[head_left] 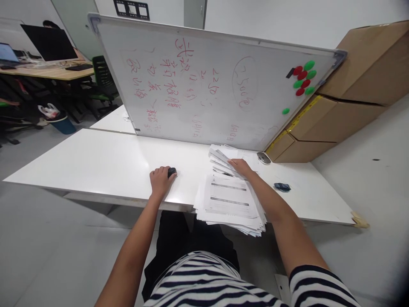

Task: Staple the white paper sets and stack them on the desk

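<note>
My left hand (160,182) rests on the white table (105,162), its fingers curled round a small black rounded object (172,171). Most of that object is under my hand, so its kind is unclear. To the right, my right hand (242,166) is closed on the edge of some printed sheets of paper (220,160), which are fanned out towards the whiteboard. Nearer to me lies a thick, uneven stack of printed papers (229,198). Its near end hangs over the table's front edge.
A whiteboard (191,85) with red writing and round magnets stands along the table's back. Cardboard boxes (358,68) are stacked at the right. A round silver object (263,158) and a small dark blue object (282,186) lie right of the papers. A person sits behind a monitor (49,42).
</note>
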Demonstrator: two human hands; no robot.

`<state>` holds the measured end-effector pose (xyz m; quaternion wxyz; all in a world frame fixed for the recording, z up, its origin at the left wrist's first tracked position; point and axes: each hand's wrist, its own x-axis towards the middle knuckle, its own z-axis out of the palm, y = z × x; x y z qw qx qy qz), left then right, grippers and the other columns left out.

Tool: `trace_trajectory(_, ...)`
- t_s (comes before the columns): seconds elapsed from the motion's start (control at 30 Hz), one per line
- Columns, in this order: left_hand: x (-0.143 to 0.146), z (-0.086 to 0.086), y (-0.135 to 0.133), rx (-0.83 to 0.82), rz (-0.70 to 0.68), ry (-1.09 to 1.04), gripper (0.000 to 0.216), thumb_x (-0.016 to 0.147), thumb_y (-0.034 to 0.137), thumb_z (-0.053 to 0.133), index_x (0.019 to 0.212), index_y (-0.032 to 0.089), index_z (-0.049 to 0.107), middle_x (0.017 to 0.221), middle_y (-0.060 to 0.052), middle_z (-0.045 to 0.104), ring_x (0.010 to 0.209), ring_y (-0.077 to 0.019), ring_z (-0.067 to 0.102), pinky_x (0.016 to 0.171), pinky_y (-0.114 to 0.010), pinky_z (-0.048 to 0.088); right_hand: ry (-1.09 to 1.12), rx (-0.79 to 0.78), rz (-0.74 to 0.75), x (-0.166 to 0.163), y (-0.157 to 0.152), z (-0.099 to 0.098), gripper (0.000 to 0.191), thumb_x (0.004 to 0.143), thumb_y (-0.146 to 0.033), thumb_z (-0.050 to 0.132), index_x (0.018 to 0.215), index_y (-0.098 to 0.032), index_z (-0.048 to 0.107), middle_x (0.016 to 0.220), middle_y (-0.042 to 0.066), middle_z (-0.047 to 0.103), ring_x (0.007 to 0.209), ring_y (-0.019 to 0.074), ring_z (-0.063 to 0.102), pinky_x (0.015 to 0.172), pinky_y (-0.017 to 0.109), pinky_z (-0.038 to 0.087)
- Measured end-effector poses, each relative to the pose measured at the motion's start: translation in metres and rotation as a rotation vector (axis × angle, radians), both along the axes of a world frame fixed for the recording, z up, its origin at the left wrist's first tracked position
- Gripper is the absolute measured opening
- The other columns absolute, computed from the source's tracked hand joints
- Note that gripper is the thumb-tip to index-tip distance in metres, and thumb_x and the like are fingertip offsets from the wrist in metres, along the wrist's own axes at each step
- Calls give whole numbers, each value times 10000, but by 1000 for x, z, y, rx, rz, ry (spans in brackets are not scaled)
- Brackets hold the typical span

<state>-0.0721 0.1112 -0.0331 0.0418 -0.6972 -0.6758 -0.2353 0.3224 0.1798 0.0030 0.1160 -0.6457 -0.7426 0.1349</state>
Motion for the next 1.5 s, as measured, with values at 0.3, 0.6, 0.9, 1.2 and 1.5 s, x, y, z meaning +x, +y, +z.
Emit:
trace_trajectory(0.3, 17, 25, -17, 79, -86, -332, 521, 802, 547, 537, 1175, 185, 577, 1266, -159, 562, 1274, -326, 392, 1055, -485, 201, 85, 742, 301, -63, -96, 62, 245, 942, -306, 462, 1034, -188, 656, 1224, 127, 634, 1130, 245, 590, 1053, 486, 395)
trace_trajectory(0.6, 63, 103, -79, -489, -443, -1575, 927, 760, 821, 140, 1137, 131, 632, 999, -157, 696, 1072, -314, 597, 917, -435, 453, -35, 860, 714, -93, -170, 62, 267, 920, -122, 501, 1138, -228, 613, 1271, 72, 610, 1222, 203, 533, 991, 425, 475)
trace_trajectory(0.9, 54, 97, -80, -576, -320, -1332, 477, 707, 498, 699, 1015, 136, 673, 940, -102, 720, 820, -246, 666, 693, -341, 527, 30, 751, 629, -85, -195, 29, 353, 880, -239, 601, 1229, -280, 557, 1327, 83, 568, 1290, 243, 459, 1092, 518, 325)
trace_trajectory(1.2, 67, 89, -73, -425, -422, -1346, 379, 675, 445, 744, 917, 153, 727, 976, -81, 724, 919, -251, 652, 808, -375, 514, 734, 507, -96, -53, -196, 30, 887, 848, -501, 573, 1498, -302, 3, 1564, 137, 137, 1405, 297, 246, 1061, 529, 342)
trace_trajectory(1.5, 107, 73, -72, -297, -395, -1362, 448, 708, 476, 701, 1024, 159, 685, 1041, -84, 708, 1008, -254, 633, 881, -387, 491, 934, 167, -219, -59, -206, 52, 599, 790, -471, 646, 1322, -252, 478, 1227, 84, 622, 1101, 268, 598, 904, 422, 504)
